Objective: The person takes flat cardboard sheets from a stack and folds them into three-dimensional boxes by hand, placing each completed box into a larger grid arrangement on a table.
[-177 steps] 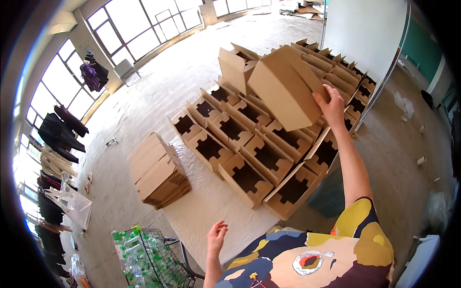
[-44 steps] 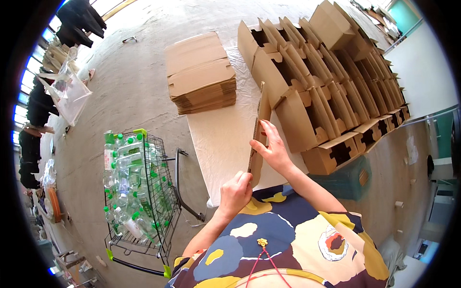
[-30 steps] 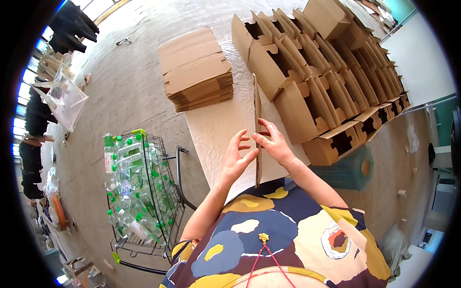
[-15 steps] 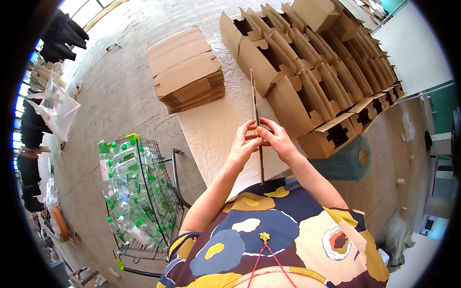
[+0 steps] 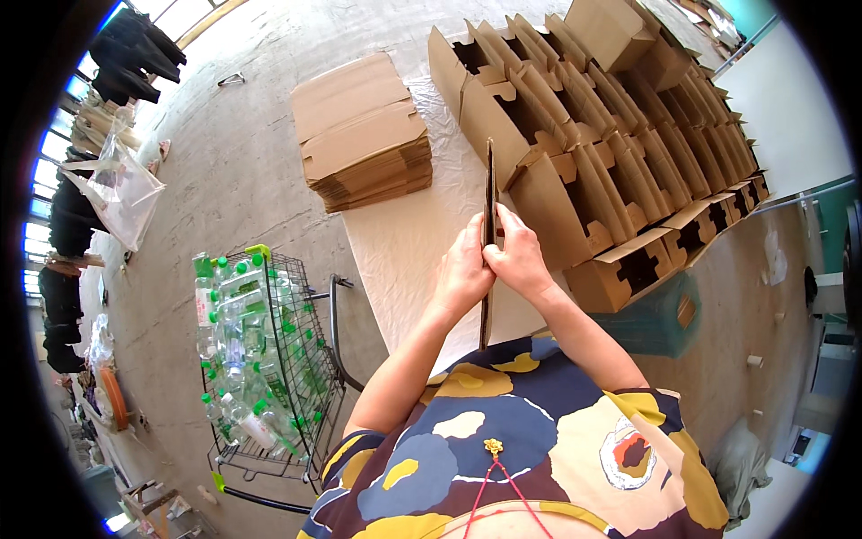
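Note:
A flat piece of brown cardboard (image 5: 490, 180), likely a folded box, stands on edge in front of my body and is seen edge-on. My left hand (image 5: 464, 269) grips it from the left, fingers closed against it. From the other side my right hand (image 5: 520, 258) holds it, thumb toward the left hand and fingers bent around the edge. Both hands meet near the middle of the cardboard, above the white-covered table (image 5: 391, 260). Beyond them lies a stack of flat folded cardboard boxes (image 5: 364, 126).
Rows of opened cardboard boxes (image 5: 620, 171) fill the table's right side, one box (image 5: 611, 34) on top. A wire cart (image 5: 296, 359) full of green-capped plastic bottles (image 5: 242, 359) stands at the left. Under the boxes is a green translucent bin (image 5: 655, 314).
My fingers have closed more firmly around the cardboard, where before they were spread and lightly touching it. The whole view has shifted slightly, moving the surroundings to the right.

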Motion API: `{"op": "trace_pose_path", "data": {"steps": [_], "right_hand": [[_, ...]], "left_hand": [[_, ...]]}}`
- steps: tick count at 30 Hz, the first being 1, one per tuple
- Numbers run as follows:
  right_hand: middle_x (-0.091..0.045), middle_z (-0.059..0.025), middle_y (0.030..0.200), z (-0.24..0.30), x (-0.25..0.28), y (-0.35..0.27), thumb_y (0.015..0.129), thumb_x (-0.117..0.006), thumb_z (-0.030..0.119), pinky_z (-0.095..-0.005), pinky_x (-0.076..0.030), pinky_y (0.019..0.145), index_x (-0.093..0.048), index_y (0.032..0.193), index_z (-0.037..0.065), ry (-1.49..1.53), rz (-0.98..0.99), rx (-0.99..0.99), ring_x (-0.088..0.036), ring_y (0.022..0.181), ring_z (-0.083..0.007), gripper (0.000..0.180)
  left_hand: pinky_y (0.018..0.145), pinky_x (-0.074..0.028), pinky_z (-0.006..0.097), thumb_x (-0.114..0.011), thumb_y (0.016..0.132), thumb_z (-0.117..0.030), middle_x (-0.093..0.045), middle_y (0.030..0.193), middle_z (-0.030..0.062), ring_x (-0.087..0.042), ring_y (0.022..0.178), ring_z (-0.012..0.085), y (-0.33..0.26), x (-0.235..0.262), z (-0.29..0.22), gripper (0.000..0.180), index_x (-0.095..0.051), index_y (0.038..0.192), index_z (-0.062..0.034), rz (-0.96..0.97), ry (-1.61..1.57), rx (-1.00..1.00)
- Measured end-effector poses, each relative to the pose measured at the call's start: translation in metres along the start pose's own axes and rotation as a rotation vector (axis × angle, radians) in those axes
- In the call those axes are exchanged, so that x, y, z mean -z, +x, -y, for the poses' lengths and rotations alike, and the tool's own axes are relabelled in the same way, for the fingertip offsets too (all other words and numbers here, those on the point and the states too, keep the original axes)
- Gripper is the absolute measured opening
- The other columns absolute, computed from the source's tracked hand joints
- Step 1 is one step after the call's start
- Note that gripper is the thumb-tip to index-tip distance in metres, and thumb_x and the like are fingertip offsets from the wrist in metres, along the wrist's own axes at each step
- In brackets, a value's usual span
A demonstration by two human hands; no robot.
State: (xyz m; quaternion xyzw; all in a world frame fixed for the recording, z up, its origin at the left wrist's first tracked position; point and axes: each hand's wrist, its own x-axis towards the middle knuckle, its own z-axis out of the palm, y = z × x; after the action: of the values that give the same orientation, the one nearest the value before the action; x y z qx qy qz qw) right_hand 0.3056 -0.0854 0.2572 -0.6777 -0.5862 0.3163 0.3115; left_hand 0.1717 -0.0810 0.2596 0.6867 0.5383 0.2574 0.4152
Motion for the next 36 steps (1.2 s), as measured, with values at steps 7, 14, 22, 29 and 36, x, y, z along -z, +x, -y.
{"op": "trace_pose_path", "data": {"steps": [7,14,22,29,36], "right_hand": [[-0.060,-0.0333,0.128,0.018,0.027,-0.010,0.076,-0.062,0.005,-0.0454,-0.052,0.100,-0.046,0.141,-0.012,0.185,0.025,0.081,-0.064,0.113,-0.0440,0.069],[-0.064,-0.0333,0.122,0.012,0.006,-0.015,0.081,-0.062,0.006,-0.0447,-0.056,0.091,-0.047,0.141,-0.011,-0.008,-0.013,0.203,-0.066,0.111,-0.0428,0.064],[-0.068,-0.0321,0.103,0.011,0.008,-0.009,0.080,-0.058,0.004,-0.0549,-0.054,0.089,-0.054,0.124,-0.008,-0.127,0.012,0.110,-0.066,0.098,-0.0499,0.045],[-0.067,-0.0321,0.109,0.014,0.010,-0.012,0.079,-0.059,0.003,-0.0526,-0.055,0.091,-0.051,0.130,-0.012,-0.173,0.038,0.112,-0.066,0.101,-0.0487,0.053],[-0.056,-0.0171,0.139,0.028,-0.008,-0.025,0.086,-0.062,0.010,-0.0450,-0.039,0.114,-0.058,0.134,-0.001,-0.673,-0.284,0.529,-0.049,0.135,-0.0307,0.049]], "left_hand": [[0.088,-0.054,0.046,-0.060,0.087,-0.008,-0.071,0.107,0.0266,-0.069,0.101,0.0429,-0.003,0.009,-0.014,0.066,-0.041,0.150,-0.0032,0.018,-0.072,-0.014],[0.084,-0.053,0.054,-0.058,0.090,-0.008,-0.069,0.108,0.0292,-0.067,0.100,0.0485,-0.021,0.001,-0.011,0.069,-0.034,0.154,-0.0039,-0.085,0.098,-0.062],[0.091,-0.052,0.054,-0.055,0.079,-0.001,-0.067,0.116,0.0302,-0.065,0.104,0.0500,-0.022,0.011,0.005,0.077,-0.035,0.153,-0.0026,-0.163,0.021,0.015],[0.093,-0.051,0.054,-0.054,0.079,0.000,-0.065,0.119,0.0320,-0.064,0.105,0.0502,-0.030,0.027,0.008,0.078,-0.034,0.154,-0.0029,-0.133,0.040,0.051],[0.088,-0.053,0.057,-0.056,0.081,-0.005,-0.066,0.121,0.0289,-0.065,0.100,0.0510,-0.036,0.013,0.000,0.076,-0.035,0.154,-0.0058,-0.107,0.077,0.025]]}}
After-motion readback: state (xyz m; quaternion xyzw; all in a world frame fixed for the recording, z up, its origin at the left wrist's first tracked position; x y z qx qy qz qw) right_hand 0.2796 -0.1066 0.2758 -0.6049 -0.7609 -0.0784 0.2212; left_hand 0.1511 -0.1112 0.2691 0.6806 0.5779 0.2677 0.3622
